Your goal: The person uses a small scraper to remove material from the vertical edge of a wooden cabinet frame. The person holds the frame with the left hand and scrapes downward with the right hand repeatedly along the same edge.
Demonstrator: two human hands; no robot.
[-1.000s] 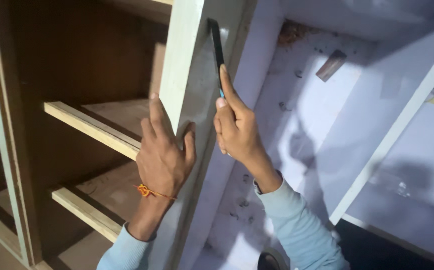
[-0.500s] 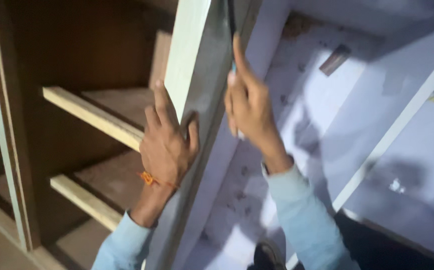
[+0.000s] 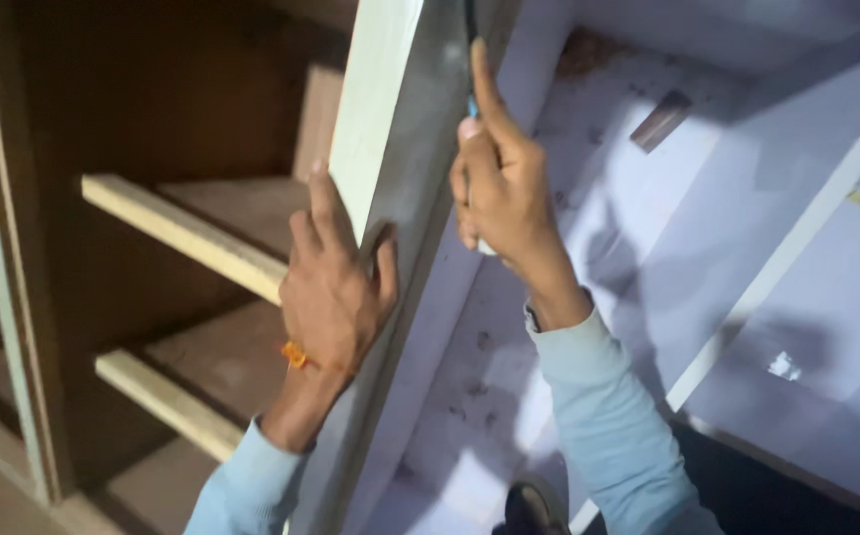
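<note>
1. My left hand (image 3: 336, 297) is flat and open on the upright panel (image 3: 390, 149), w/ fingers spread, gripping nothing.
2. My right hand (image 3: 499, 168) is closed round a thin dark tool (image 3: 470, 25); tip cut off at frame top, type unclear.
3. Wooden shelves (image 3: 182, 233) sit left of the panel.

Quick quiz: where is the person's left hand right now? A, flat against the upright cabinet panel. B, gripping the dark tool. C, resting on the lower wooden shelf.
A: the left hand lies spread against the upright panel, while the right hand holds the dark tool along its edge.
</note>
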